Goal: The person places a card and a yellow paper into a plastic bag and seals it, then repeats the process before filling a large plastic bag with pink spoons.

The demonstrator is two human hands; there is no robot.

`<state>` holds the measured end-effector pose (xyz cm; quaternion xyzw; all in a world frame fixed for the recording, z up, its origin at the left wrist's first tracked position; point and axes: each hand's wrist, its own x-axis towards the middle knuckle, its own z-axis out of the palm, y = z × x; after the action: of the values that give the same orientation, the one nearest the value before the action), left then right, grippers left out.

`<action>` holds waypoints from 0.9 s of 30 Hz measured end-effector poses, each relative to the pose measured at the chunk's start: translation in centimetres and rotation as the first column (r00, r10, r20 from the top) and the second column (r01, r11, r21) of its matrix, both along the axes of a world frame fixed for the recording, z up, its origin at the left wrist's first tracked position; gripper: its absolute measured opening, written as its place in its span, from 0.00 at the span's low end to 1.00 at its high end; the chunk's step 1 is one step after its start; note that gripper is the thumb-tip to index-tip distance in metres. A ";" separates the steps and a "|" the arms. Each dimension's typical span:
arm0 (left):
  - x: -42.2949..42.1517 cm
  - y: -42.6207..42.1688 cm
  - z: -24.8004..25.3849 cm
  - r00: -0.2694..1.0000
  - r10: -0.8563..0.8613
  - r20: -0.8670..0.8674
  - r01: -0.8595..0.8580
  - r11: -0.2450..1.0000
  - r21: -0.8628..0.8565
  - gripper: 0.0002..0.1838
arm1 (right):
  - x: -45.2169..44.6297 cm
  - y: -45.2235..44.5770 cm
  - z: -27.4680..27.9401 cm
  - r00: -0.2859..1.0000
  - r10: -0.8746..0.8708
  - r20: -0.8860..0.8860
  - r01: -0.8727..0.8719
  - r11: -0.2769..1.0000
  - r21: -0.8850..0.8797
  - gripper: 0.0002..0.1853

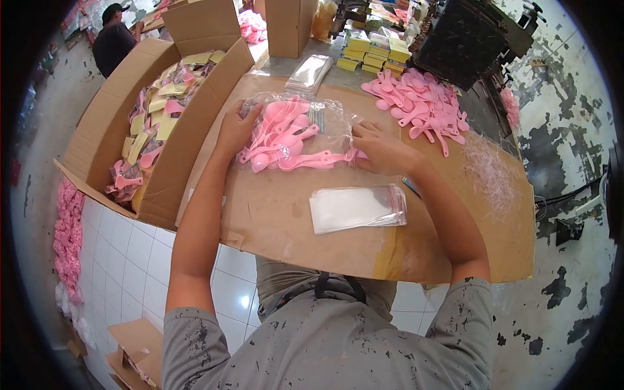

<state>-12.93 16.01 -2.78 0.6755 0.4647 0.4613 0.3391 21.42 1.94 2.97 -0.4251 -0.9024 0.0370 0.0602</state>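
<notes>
A large clear plastic bag (333,117) lies on the cardboard-covered table with several pink plastic spoons (286,130) inside it. My left hand (237,130) grips the bag's left edge, thumb toward the spoons. At the opposite edge, my right hand (377,149) has its fingers closed on the plastic, close to a pink handle; its fingertips are partly hidden. Closer to my body lies a stack of small clear bags (354,209) with a reddish strip at one end. A heap of loose pink spoons (419,104) sits beyond my right hand.
To the left stands an open cardboard box (188,130) full of packed spoons with yellow cards. Stacked yellow packets (374,49), more clear sleeves (309,73) and a black machine (461,42) stand at the back. Plastic scraps (491,175) lie right. A person (114,42) is far left.
</notes>
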 end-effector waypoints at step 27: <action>-0.1 -2.5 4.5 0.884 0.238 -0.403 -0.067 0.917 0.394 0.18 | 2.1 -3.1 2.1 0.925 -0.276 -0.261 0.197 0.935 -0.294 0.17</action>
<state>-13.06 13.51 1.72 0.7746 0.4870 0.3999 0.0533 23.49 -1.20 5.05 -0.5254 -0.8116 0.2121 0.1426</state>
